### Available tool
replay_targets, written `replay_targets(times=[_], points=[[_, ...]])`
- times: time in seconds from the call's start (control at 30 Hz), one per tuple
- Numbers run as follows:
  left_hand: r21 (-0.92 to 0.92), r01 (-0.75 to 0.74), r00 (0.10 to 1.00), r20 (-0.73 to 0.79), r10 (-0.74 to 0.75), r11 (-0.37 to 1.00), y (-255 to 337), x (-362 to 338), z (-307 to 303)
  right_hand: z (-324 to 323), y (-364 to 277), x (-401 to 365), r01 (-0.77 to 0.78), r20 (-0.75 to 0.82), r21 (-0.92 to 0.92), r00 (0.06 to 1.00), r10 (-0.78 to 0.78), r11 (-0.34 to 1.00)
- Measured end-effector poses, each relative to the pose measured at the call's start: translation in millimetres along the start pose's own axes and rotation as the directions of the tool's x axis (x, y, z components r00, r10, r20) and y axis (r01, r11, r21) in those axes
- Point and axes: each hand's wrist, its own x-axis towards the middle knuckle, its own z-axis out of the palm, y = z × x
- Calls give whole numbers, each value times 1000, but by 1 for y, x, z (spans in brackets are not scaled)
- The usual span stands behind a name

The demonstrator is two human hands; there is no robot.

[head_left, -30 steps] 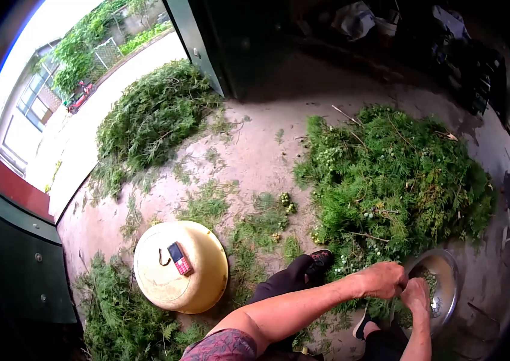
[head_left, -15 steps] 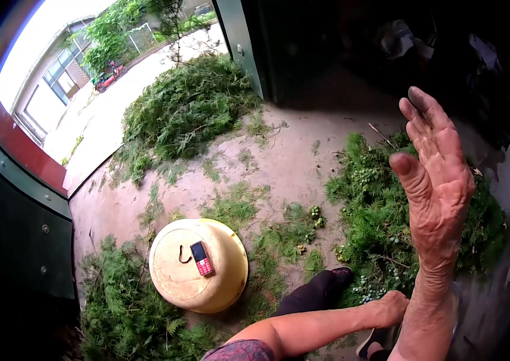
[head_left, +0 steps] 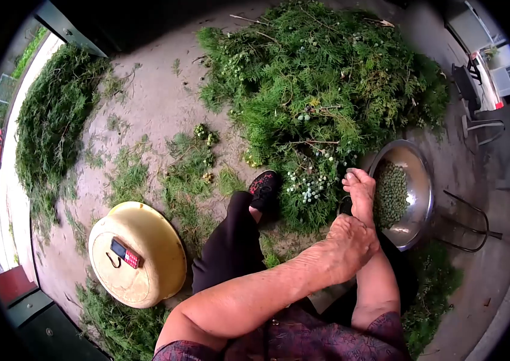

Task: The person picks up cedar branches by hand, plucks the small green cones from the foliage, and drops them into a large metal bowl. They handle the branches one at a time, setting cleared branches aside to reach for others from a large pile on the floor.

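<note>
Left hand [head_left: 350, 243], bent against the right forearm [head_left: 378, 281], its fingertips hidden and grip impossible to tell; right hand [head_left: 361, 191], fingers loosely curled, contents likewise indeterminable, near left of a metal bowl [head_left: 422, 180] holding green cones [head_left: 391, 195], beside heaped conifer branches [head_left: 327, 72] on the far side

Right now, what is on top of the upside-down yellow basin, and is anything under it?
On the yellow basin lie a keypad phone and, beside it, a dark curved cord. The basin covers the space beneath, so I cannot tell whether anything is there.
</note>
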Motion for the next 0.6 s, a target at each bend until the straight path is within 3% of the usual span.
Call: replay_targets(times=[0.07,0.1,0.13,0.2,0.3,0.4,0.43,0.53,0.57,0.6], points=[[28,-50,983,-175,54,998,2,-2,4,14,12,16,50,-98,113,994,-39,992],[66,-43,989,-137,52,997,2,-2,1,20,16,28,168,-149,62,976,-158,984],[-13,-4,996,-85,3,1000,3,2,4,26,17,43,260,-178,-103,945,-275,960],[-161,97,995,35,-92,982,3,7,9,39,-10,54,452,-124,-320,851,-510,833],[-43,100,990,-94,-103,994,-5,12,15,60,-25,80,644,112,-560,682,-723,521],[-70,160,979,-112,-167,985,-8,19,14,79,-8,94,606,491,-795,680,-545,40],[-104,189,975,-97,-199,977,-8,21,13,85,-2,93,553,502,-833,775,-385,28],[-63,213,977,46,-210,975,-8,25,10,89,0,84,518,494,-841,853,-171,158],[-107,200,980,9,-201,974,-8,25,9,88,0,80,536,513,-833,842,-167,140],[-100,196,980,50,-191,976,-8,26,7,89,5,75,542,499,-833,823,-271,111]])
